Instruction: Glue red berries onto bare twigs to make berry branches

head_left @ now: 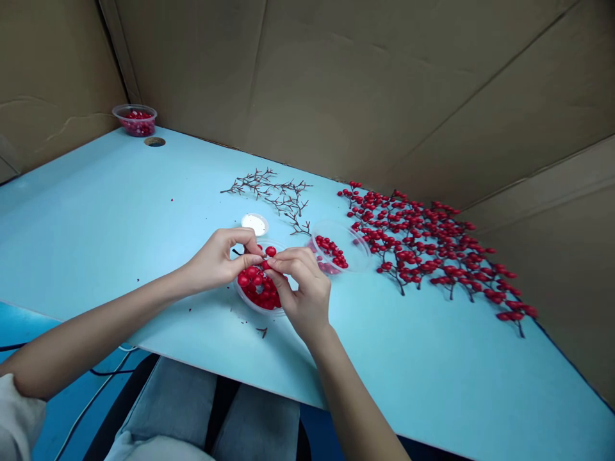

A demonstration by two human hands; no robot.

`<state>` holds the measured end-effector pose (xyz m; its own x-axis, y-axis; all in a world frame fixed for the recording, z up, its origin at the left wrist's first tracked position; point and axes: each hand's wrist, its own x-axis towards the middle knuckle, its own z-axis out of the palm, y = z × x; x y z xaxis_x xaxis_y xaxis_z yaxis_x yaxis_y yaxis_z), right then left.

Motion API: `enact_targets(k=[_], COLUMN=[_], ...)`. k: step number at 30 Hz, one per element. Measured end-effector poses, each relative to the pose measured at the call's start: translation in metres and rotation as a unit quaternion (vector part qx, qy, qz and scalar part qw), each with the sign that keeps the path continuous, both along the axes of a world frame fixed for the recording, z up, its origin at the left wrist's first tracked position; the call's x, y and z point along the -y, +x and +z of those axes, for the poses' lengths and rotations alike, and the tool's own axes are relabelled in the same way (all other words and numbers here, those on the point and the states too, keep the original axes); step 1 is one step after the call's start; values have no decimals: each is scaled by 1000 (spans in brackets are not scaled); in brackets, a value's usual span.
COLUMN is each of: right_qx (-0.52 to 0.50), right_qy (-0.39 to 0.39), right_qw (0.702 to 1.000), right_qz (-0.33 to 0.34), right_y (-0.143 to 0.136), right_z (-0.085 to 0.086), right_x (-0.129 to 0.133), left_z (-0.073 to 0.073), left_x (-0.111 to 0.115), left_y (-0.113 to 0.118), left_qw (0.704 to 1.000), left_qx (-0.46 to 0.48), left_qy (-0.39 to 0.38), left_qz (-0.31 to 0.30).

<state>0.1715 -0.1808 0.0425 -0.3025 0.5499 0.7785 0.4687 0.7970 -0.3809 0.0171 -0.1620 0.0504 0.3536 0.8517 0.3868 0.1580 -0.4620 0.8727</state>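
Note:
Over a clear round bowl (241, 296) of red berries (262, 289), my two hands meet at the fingertips. My left hand (225, 257) pinches a dark twig (235, 252) that bears several red berries; its end sticks out at the left. A red berry on the twig is between the thumb and fingers of my right hand (302, 285). Just beyond the bowl is a small white dish (254, 224). A second clear container (353, 250) with red berries (331, 251) lies to the right, seemingly tilted.
Bare brown twigs (259, 182) lie behind the hands. Many berry-covered branches (418, 243) spread over the right side of the blue table (96, 218). Another tub of berries (137, 121) stands at the far left corner, near a round hole (154, 141). Cardboard walls (307, 83) enclose the table's back.

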Motion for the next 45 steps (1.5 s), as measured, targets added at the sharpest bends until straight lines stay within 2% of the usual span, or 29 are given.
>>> enact_targets(k=[8, 12, 15, 16, 18, 21, 25, 28, 30, 40, 45], right_qx=[3, -17, -57, -45, 42, 193, 300, 334, 356, 451, 448], right_qy=[6, -9, -44, -66, -120, -188, -203, -191, -184, -201, -209], right_qw=[999, 999, 992, 990, 985, 956, 918, 899, 891, 853, 853], right_qz=[-34, -48, -101, -116, -120, -116, -164, -209, -215, -171, -168], right_y=[-1, 9, 24, 30, 38, 41, 35, 30, 27, 16, 14], right_z=[4, 10, 15, 16, 15, 10, 3, 2, 2, 1, 0], right_x=[1, 0, -5, -7, -10, -12, -10, -11, -14, -20, -19], left_z=[1, 0, 1, 1, 2, 4, 5, 5, 5, 0, -6], left_x=[0, -4, -8, -9, -10, -12, -12, -11, -10, -9, -9], left_y=[0, 1, -1, -2, -3, -3, -3, -3, -2, 1, 3], left_qw=[1000, 996, 986, 982, 978, 971, 964, 967, 972, 993, 995], left_qx=[9, 42, 100, 116, 141, 176, 207, 201, 186, 88, 67], left_qy=[-14, -76, -128, -137, -145, -152, -160, -142, -130, -74, -63], left_qz=[8, 29, 47, 49, 50, 54, 59, 63, 57, 32, 32])
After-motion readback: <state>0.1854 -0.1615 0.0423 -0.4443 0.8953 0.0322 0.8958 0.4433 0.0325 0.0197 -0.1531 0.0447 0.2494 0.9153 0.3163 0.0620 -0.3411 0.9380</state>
